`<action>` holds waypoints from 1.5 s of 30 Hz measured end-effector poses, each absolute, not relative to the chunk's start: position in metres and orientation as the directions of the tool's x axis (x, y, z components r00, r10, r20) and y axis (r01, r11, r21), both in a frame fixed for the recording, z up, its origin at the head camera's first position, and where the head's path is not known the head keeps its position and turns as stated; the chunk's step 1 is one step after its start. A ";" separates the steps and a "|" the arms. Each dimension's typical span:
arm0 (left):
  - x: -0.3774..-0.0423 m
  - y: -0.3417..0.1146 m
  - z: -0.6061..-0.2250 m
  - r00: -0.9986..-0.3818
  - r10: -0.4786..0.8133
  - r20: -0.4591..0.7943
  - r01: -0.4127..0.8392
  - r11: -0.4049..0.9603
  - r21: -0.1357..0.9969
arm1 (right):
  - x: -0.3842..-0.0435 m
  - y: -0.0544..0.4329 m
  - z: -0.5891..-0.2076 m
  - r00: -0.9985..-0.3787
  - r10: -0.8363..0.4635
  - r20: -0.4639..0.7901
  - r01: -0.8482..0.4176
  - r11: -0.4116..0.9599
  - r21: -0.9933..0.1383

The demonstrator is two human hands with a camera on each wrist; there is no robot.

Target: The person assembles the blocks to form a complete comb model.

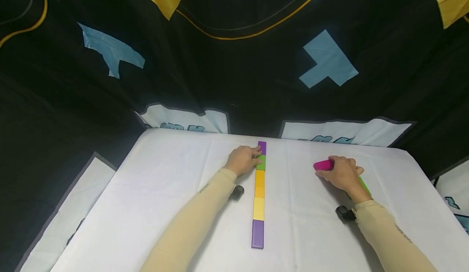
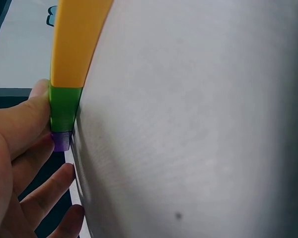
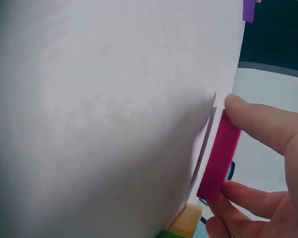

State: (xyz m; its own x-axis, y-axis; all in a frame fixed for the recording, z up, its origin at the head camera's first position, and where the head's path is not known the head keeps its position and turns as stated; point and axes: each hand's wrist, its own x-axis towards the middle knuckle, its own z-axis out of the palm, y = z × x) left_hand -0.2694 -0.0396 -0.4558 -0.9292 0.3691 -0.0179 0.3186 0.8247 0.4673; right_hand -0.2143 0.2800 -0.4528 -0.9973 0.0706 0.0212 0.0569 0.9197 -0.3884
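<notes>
A straight row of blocks runs away from the viewer: a purple block (image 1: pixel 257 234) nearest, then pale yellow (image 1: pixel 258 209), orange (image 1: pixel 259 184), green (image 1: pixel 260 165) and another purple block (image 1: pixel 261 145) at the far end. My left hand (image 1: pixel 242 159) touches the left side of the row's far end, thumb at the green block and a fingertip at the purple one. To the right, my right hand (image 1: pixel 342 173) pinches a magenta block (image 3: pixel 219 156) between thumb and fingers, just above the table. Partly hidden behind that hand lie a green block (image 1: pixel 365 186) and a yellow block (image 3: pixel 187 218).
A white cloth covers the table (image 1: pixel 296 231). Behind its far edge hangs a dark curtain (image 1: pixel 234 84) with blue and yellow patches. Small dark wrist cameras sit below both wrists, close to the cloth.
</notes>
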 end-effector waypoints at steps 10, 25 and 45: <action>-0.270 -0.040 -0.456 -0.926 0.378 -0.006 0.334 0.825 0.456 | -0.217 0.270 -0.452 -0.991 0.112 0.074 0.067 0.891 -0.448; -0.269 -0.039 -0.454 -0.928 0.372 -0.018 0.324 0.830 0.455 | -0.233 0.236 -0.451 -0.983 0.168 0.073 0.113 0.871 -0.478; -0.271 -0.040 -0.457 -0.926 0.377 -0.013 0.329 0.826 0.458 | -0.253 0.196 -0.448 -0.984 0.176 0.032 0.138 0.860 -0.491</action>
State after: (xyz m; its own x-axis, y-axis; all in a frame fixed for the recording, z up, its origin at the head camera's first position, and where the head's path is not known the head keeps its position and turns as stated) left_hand -0.2705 -0.0401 -0.4567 -0.9263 0.3765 -0.0133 0.3291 0.8258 0.4579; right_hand -0.2531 0.1959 -0.4484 -0.9838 0.1764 0.0323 0.1381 0.8600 -0.4913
